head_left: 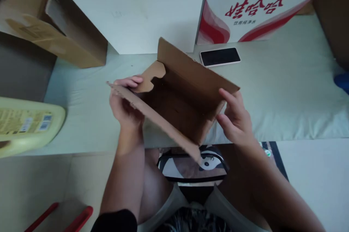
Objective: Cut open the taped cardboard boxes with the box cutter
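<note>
An open brown cardboard box [177, 101] is tilted in front of me, its long flaps spread and its dark inside showing nothing I can make out. My left hand [127, 101] grips the left end, with fingertips over a notched end flap [151, 75] and part of the hand behind the near flap [160, 123]. At the right end, my right hand [236, 115] holds the box between thumb and fingers, near the corner of the far flap [196, 68]. Some right fingers are hidden behind the palm.
A smartphone [220, 56] lies on the pale green cloth [286, 90] beyond the box. White cartons [152, 10] stand along the back. Brown cartons [89, 43] are at the left, above a yellow jug [29, 124]. Red handles [79, 219] show at lower left.
</note>
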A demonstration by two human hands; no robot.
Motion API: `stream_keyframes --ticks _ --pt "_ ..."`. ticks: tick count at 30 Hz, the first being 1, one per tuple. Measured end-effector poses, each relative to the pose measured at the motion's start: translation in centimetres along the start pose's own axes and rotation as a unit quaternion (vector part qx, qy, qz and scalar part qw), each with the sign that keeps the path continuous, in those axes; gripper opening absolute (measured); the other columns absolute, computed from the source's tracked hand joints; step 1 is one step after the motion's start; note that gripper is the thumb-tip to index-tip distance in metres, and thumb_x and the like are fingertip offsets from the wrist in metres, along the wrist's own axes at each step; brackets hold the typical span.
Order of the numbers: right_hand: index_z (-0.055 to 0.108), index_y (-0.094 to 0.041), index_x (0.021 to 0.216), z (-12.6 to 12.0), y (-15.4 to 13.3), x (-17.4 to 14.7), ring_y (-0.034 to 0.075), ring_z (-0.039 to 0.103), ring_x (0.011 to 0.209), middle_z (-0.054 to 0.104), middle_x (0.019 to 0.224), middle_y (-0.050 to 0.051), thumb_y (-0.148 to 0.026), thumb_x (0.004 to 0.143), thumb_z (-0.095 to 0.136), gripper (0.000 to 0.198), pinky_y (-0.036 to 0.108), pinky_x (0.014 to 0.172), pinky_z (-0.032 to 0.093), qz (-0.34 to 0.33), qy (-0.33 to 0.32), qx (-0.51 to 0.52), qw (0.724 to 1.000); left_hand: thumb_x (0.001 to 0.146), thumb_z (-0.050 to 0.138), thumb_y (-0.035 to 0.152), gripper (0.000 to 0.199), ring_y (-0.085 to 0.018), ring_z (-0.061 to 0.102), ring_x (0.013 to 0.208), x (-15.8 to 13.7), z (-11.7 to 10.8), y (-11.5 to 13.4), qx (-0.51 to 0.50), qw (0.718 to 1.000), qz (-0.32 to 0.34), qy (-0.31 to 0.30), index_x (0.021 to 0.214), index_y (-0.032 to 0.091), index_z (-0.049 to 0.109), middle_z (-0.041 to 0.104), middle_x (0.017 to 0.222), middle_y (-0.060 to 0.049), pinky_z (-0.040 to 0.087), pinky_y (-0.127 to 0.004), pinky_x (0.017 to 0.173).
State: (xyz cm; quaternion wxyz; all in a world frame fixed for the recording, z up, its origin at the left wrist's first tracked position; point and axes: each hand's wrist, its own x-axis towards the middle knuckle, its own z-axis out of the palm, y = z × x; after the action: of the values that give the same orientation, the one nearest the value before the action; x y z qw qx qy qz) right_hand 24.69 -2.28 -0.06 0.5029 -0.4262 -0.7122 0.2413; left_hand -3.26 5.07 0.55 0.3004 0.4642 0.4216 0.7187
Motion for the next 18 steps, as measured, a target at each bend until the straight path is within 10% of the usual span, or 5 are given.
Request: stream_keyframes --ticks 5,10,18 --pt "0.004 -0.057 0.168 1.5 0.4 -0.6 0.027 0.06 0.146 0.058 0.16 0.001 -0.035 0.103 0.063 0.091 0.06 0.123 0.05 0.025 0.072 0.091 0.993 0.085 0.08 0.061 0.039 -0.017 0.063 0.081 -0.3 1.2 -1.0 0.033 0.999 0.03 0.009 0.094 0.024 0.068 0.066 0.087 0.0 0.054 -0.033 0.087" --pt "0.069 -0.038 0.136 1.6 -0.1 -0.9 0.034 0.061 0.143 0.064 0.152 0.004 -0.048 0.102 0.056 0.037 0.058 0.117 0.052 0.026 -0.015 0.095 0.995 0.089 0.078 0.06 0.046 -0.022 0.068 0.112 -0.1 0.1 -1.6 0.126 0.989 0.065 -0.045 0.12 0.029 0.067 0.07 0.118 -0.005 0.053 -0.04 0.109" --pt "0.074 -0.031 0.103 1.8 -0.6 -0.9 0.03 0.065 0.132 0.067 0.146 0.004 -0.044 0.1 0.06 0.019 0.049 0.106 0.055 0.017 0.006 0.104 0.994 0.097 0.065 0.06 0.039 -0.029 0.063 0.131 -0.3 -1.1 -0.4 0.226 0.959 0.089 -0.145 0.118 0.031 0.081 0.064 0.14 -0.008 0.049 -0.05 0.12"
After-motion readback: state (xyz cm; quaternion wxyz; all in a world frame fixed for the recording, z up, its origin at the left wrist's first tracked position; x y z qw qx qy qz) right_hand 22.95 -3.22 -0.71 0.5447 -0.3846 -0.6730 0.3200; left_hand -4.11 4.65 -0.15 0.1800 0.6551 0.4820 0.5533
